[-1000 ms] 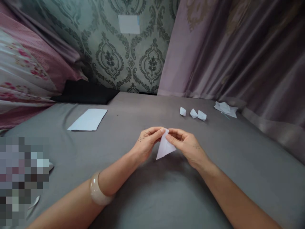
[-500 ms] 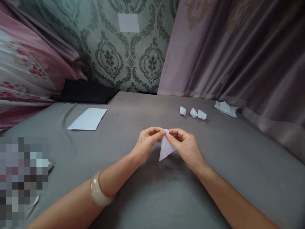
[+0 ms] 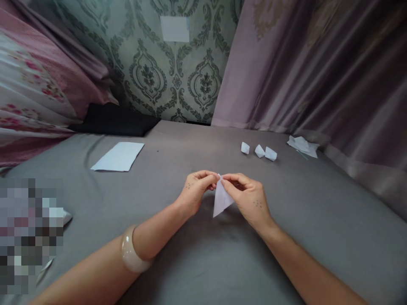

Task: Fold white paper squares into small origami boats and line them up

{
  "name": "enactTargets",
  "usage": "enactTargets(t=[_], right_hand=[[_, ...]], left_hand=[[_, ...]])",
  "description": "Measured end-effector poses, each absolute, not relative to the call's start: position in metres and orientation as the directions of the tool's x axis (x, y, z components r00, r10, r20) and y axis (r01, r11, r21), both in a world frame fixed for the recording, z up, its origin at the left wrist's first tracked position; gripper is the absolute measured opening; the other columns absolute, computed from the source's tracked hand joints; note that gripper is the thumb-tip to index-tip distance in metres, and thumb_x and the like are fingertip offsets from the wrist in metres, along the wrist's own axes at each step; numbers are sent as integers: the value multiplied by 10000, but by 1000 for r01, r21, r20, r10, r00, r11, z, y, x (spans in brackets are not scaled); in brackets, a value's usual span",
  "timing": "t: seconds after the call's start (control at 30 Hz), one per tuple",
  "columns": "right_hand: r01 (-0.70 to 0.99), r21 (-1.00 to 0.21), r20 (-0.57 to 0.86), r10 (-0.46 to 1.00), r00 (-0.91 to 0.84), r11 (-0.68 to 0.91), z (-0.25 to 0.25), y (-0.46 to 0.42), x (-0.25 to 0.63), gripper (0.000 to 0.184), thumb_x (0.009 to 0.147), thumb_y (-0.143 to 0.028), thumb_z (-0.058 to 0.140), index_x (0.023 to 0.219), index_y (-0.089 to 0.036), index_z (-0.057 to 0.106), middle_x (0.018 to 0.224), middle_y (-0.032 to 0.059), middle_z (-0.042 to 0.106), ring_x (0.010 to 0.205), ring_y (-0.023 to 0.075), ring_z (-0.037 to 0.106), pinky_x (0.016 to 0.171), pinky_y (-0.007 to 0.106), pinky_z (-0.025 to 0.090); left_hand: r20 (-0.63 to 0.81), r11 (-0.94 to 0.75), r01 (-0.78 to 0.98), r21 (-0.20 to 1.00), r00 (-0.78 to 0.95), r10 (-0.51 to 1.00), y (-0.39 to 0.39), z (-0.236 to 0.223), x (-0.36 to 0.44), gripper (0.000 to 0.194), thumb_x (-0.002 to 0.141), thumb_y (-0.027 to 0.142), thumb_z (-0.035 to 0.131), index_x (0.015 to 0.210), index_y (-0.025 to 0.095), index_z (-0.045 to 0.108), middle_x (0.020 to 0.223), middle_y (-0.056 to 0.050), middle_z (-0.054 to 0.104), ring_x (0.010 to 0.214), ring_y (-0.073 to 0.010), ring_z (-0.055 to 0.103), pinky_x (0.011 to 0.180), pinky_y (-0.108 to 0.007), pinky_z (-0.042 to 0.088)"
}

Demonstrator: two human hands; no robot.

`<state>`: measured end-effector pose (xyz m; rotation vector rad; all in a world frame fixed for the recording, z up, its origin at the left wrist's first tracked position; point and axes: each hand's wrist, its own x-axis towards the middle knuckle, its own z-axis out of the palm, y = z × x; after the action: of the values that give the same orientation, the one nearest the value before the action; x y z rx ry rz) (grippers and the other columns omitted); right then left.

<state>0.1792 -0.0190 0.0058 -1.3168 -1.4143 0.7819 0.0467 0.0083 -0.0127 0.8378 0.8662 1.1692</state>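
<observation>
A grey cloth (image 3: 203, 258) fills the lower and middle frame; what lies beneath it cannot be told. A mauve curtain (image 3: 286, 76) covers the upper right, a patterned wall (image 3: 133, 46) the upper middle, and a pink floral drape (image 3: 34, 84) the upper left. At the drape's foot, left of centre, lies a black cloth (image 3: 111, 120). In the centre, the right hand (image 3: 249, 199) and left hand (image 3: 195, 190) meet at the fingertips. Left of centre, a white sheet (image 3: 119, 156) lies flat, well apart from the hands, which probably keeps it out of their way. High on the wall is a pale panel (image 3: 174, 29). A bangle (image 3: 132, 252) circles the left forearm. The paper (image 3: 221, 201) is held between the hands, just below the middle of the frame, its point up and its wider part hanging down. Both grips are closed on it, thumbs nearest the camera at the tip, likely because so narrow an end needs a fine pinch from each side; the far fingers are mostly hidden. Scraps (image 3: 303, 145) lie together at right, near the curtain, perhaps set aside. Left of them, three folded pieces (image 3: 260, 151) sit in a row, seemingly grouped together. Smallest, a thin greenish strip (image 3: 302, 154) lies beside the scraps.
</observation>
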Motion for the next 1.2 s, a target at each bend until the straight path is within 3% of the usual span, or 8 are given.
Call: enactTargets(t=[0.17,0.37,0.7,0.83,0.93,1.03,1.1,1.2], right_hand=[[497,-764,480,877,12,411,4,-22,179,144,810,-179,569,819,-215,708,806,17,669,684,128,602,646,265,501],[711,-486,597,787,-154,508,1,-26,182,237,877,-123,473,961,-208,677,880,49,646,831,175,589,779,324,490],[866,134,516,712,-476,482,2,-35,179,309,901,-64,396,1100,-100,630,893,117,644,800,233,564,676,364,468],[861,239,454,733,-507,449,-1,-39,173,290,871,-37,414,1019,-79,660,879,136,649,758,239,563,620,370,451],[871,78,448,764,-464,484,-3,-37,174,324,851,-33,414,1054,-93,660,900,138,660,805,247,581,665,376,461],[761,-437,491,836,-245,480,-2,-25,181,307,823,-79,446,980,-176,692,946,90,682,878,216,607,775,355,473],[499,-822,309,951,-13,274,-1,-16,185,217,815,-179,490,853,-190,704,863,62,702,775,183,632,703,316,485],[133,-990,-29,997,65,-38,-1,-9,188,214,755,-356,597,769,-175,709,744,51,697,691,172,621,635,296,456]], left_hand=[[-123,186,-405,895,177,976,9,-13,46,50,619,185,677,616,135,679,565,3,550,569,-90,472,609,-237,376],[-132,215,-414,884,219,967,10,-14,45,107,628,217,729,674,124,705,627,-10,577,586,-84,478,611,-229,382],[-180,312,-461,831,307,934,15,-24,44,159,646,250,743,705,109,699,685,-47,618,646,-110,540,663,-241,418],[-204,308,-414,857,277,939,16,-26,45,196,625,283,767,641,112,675,626,-22,587,593,-89,503,629,-233,395],[-224,297,-387,873,223,949,18,-27,44,193,581,260,789,615,116,664,570,-1,560,549,-78,468,587,-228,365],[-192,266,-396,879,218,957,19,-26,43,189,582,267,785,643,120,682,605,-16,591,584,-94,494,609,-239,376],[-144,221,-387,895,218,965,19,-26,43,197,596,289,781,669,126,699,651,-30,618,626,-107,516,640,-247,386],[-83,153,-359,921,204,975,18,-25,45,201,610,309,779,686,135,715,667,-32,628,647,-110,511,651,-245,382]])
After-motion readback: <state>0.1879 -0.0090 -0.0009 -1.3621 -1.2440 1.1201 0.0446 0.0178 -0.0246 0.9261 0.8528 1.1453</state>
